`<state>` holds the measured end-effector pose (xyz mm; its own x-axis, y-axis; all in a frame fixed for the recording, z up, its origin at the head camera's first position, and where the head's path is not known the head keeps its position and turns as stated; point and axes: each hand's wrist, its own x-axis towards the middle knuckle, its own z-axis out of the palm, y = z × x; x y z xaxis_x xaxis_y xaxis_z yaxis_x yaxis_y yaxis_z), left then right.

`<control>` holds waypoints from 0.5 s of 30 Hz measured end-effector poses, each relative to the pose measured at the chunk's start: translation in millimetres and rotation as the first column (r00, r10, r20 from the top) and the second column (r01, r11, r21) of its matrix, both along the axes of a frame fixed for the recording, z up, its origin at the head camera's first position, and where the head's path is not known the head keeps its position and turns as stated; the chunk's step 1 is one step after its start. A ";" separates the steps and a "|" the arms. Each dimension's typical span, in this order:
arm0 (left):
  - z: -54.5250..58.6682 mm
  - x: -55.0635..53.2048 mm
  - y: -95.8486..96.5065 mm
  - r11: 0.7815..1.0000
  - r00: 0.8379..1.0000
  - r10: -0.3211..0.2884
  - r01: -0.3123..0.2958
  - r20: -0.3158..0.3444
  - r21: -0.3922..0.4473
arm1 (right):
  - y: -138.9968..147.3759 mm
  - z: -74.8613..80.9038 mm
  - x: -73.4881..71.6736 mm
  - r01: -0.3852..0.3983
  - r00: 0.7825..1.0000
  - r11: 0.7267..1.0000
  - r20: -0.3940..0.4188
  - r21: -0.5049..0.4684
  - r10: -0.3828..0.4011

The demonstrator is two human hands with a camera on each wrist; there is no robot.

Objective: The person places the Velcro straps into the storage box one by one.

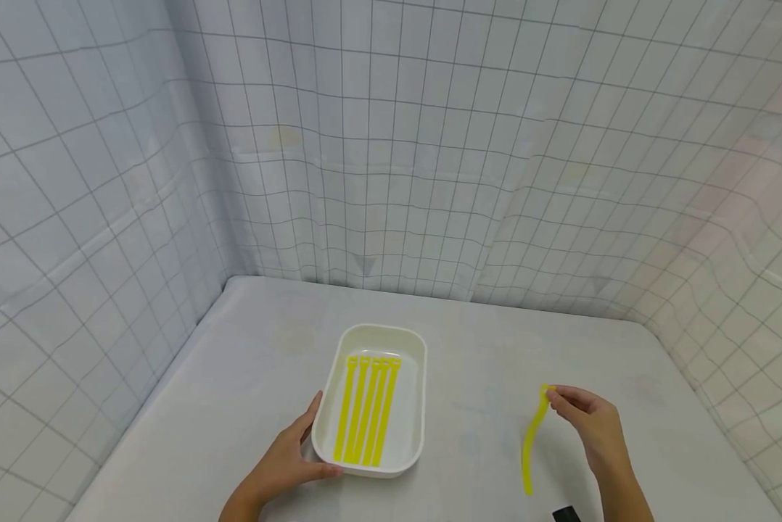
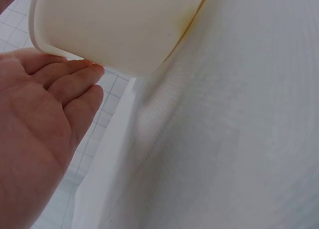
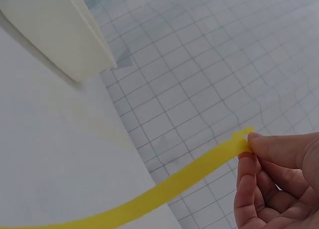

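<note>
A white rectangular tray [image 1: 424, 395] with rounded corners stands on the table. Several yellow hook-and-loop cable ties [image 1: 366, 413] lie side by side inside it, their slotted heads toward the far end. My left hand [image 1: 283, 460] rests against the tray's near left corner, thumb at the front rim and fingers along the left side. Nearly straight fingers [image 2: 75, 87] touch the outer wall in the left wrist view. Off to the tray's right, my right hand [image 1: 596, 428] pinches another yellow cable tie [image 1: 529, 446] by its slotted head, between thumb and fingertips. The tie's strap hangs down in a curve.
White cloth covers the table [image 1: 476, 362]. Grid-patterned curtains [image 1: 391, 145] enclose it at the back and both sides. A small black object [image 1: 566, 515], only partly visible, sits at the bottom edge beside my right forearm.
</note>
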<state>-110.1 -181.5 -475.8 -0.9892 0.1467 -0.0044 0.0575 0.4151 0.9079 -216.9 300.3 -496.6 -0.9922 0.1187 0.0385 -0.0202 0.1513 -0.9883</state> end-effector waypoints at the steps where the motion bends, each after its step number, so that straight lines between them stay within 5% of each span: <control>1: 0.1 0.0 0.0 1.000 1.000 -0.001 0.001 0.000 0.003 | 3.6 -5.4 -2.2 0.003 1.000 1.000 0.002 0.006 -0.003; 4: 0.3 0.0 0.2 1.000 1.000 0.001 -0.001 -0.001 0.002 | 6.5 -9.9 -3.6 0.029 1.000 1.000 -0.008 -0.009 -0.029; 6: 0.3 -0.2 0.4 1.000 1.000 0.001 -0.001 0.000 -0.002 | 2.7 0.9 2.6 0.028 1.000 0.999 -0.009 -0.017 -0.028; 15: -0.4 -0.5 -0.2 1.000 1.000 -0.002 0.002 -0.002 -0.005 | -41.8 84.2 51.8 0.068 0.998 0.998 -0.006 0.002 -0.068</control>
